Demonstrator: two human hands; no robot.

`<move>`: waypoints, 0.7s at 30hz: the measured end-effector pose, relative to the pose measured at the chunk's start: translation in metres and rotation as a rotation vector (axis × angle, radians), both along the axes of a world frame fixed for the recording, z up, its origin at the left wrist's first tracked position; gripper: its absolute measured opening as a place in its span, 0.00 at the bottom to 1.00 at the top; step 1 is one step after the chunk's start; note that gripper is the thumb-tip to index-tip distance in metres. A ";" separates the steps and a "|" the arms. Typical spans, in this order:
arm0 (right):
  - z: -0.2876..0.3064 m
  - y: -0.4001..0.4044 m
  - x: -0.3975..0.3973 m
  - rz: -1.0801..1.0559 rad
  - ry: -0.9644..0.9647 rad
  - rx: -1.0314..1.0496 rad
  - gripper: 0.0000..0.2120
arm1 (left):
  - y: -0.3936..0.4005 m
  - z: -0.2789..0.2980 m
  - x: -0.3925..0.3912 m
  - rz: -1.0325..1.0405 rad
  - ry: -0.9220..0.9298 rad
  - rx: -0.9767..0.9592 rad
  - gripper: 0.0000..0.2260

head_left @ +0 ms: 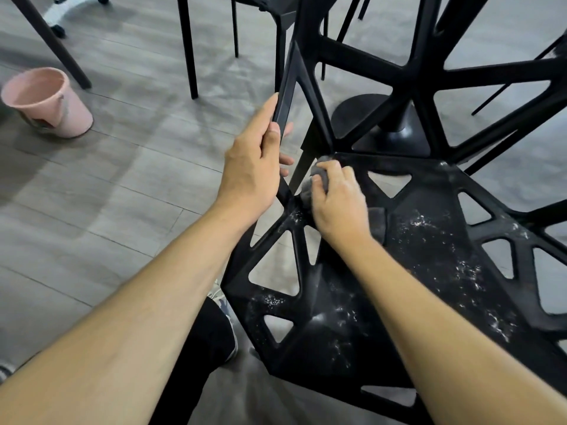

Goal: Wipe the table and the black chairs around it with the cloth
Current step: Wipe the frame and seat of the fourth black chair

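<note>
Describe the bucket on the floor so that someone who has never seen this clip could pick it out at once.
Start at the black plastic lattice chair that both hands are working on, then look far left across the grey wood-look floor. There a round pink plastic bucket stands slightly tilted beside a dark slanted leg. It is the only pink thing among black furniture.

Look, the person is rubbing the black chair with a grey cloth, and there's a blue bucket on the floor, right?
Almost. The bucket on the floor is pink, not blue, as the head view shows. The rest holds: the right hand rubs the black chair with a grey cloth.
</note>
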State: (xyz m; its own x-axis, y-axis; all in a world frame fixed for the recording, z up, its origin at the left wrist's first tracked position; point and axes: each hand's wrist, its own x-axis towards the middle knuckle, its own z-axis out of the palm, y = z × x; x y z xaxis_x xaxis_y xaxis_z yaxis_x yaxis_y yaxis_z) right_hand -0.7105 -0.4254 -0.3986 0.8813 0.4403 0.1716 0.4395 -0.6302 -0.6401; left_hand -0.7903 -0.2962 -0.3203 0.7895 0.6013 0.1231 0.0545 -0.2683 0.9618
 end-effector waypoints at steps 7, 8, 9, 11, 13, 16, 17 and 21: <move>0.018 0.008 -0.066 -0.128 0.084 -0.077 0.11 | -0.002 0.005 -0.002 0.013 0.009 -0.003 0.20; 0.021 0.005 -0.081 -0.082 0.041 -0.105 0.12 | -0.002 0.007 -0.002 0.017 0.017 -0.006 0.19; 0.022 0.001 -0.096 -0.030 -0.018 -0.136 0.13 | -0.003 0.008 -0.002 0.022 0.019 -0.012 0.19; 0.022 -0.004 -0.120 0.044 -0.121 -0.156 0.15 | -0.005 0.012 -0.004 0.033 0.010 -0.041 0.18; 0.018 -0.007 -0.122 0.055 -0.174 -0.142 0.15 | -0.003 0.009 -0.014 0.093 0.015 -0.023 0.13; 0.013 0.000 -0.097 -0.047 -0.146 -0.170 0.13 | 0.010 0.006 -0.051 0.144 0.169 0.022 0.04; 0.015 0.005 -0.086 -0.100 -0.089 -0.181 0.13 | 0.015 0.005 -0.064 0.095 0.213 -0.042 0.03; 0.025 0.022 -0.055 -0.208 -0.028 -0.229 0.13 | 0.016 0.010 -0.096 -0.030 0.293 -0.175 0.10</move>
